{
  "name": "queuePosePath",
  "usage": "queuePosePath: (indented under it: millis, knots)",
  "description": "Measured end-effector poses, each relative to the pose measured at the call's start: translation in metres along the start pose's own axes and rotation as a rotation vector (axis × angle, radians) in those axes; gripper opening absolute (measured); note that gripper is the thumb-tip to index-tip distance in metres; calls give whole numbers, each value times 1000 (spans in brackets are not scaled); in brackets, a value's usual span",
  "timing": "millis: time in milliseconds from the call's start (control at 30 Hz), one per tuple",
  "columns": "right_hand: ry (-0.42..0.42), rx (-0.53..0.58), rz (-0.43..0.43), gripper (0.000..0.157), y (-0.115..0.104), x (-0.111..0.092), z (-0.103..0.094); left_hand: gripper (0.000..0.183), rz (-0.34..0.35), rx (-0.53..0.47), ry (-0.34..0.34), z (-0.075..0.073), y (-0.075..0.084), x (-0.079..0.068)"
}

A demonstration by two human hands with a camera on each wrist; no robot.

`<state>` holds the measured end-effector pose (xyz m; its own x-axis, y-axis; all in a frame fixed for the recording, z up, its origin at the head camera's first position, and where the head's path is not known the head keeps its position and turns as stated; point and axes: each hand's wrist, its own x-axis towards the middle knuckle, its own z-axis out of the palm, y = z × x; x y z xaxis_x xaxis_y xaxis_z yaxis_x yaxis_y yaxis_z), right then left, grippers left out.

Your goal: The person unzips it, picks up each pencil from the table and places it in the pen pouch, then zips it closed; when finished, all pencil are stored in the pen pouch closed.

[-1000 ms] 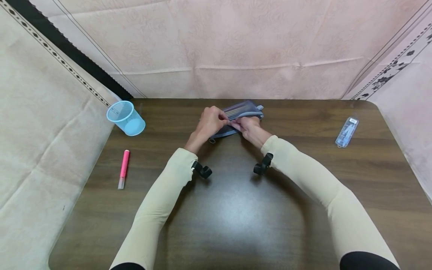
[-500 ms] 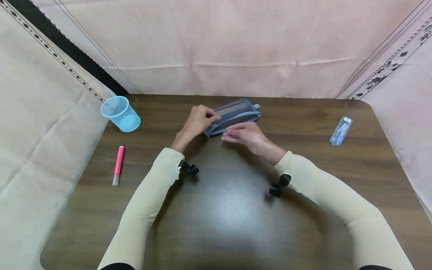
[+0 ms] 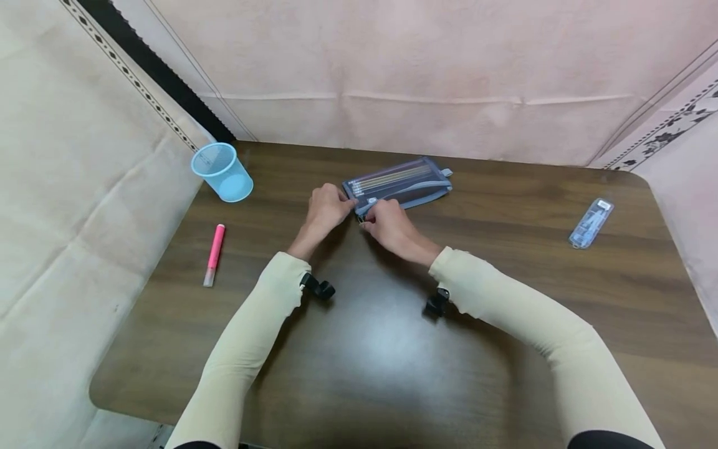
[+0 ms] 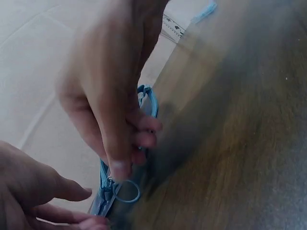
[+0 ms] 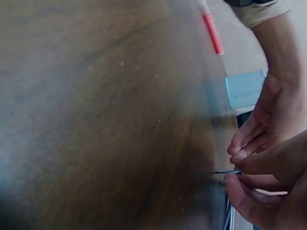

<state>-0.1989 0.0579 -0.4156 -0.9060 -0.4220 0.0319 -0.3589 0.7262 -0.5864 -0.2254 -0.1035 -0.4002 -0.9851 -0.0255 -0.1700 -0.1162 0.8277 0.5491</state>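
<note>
A blue see-through pencil case point(image 3: 423, 187) lies near the far edge of the table, with several slim pencils point(image 3: 387, 180) showing through its top. My left hand point(image 3: 325, 211) holds the case's left end, thumb and fingertips at the corner. At that same end my right hand point(image 3: 394, 232) pinches the zipper pull, whose round ring point(image 4: 138, 194) sticks out below the thumb in the left wrist view. The right hand's curled fingers cover part of the zipper. In the right wrist view both hands' fingertips come close together around the ring.
A light blue cup point(image 3: 232, 184) lies tipped over at the far left. Nearer on that side is a pink marker point(image 3: 214, 254) with a clear end. Toward the right edge of the brown table point(image 3: 505, 280) lies a small clear blue packet point(image 3: 591, 223). Cloth hangs behind.
Both hands were at the case's middle; the right hand drew away from it, then came to the zipper pull at the left end. The left hand slid to the left corner. The head view shifted.
</note>
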Motion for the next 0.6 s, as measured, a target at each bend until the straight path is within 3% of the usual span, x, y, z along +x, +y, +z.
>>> queuePosePath:
  millis: [167,433,600]
  knots:
    - [33,-40,8,25,3,2,9,38,-61,-13,-92,2,2,-2]
    - [107,-30,-12,14,9,-2,13,34,-113,-185,-167,4,3,-1]
    - [156,-49,-27,8,10,-6,13,32,-152,-331,-171,6,1,2]
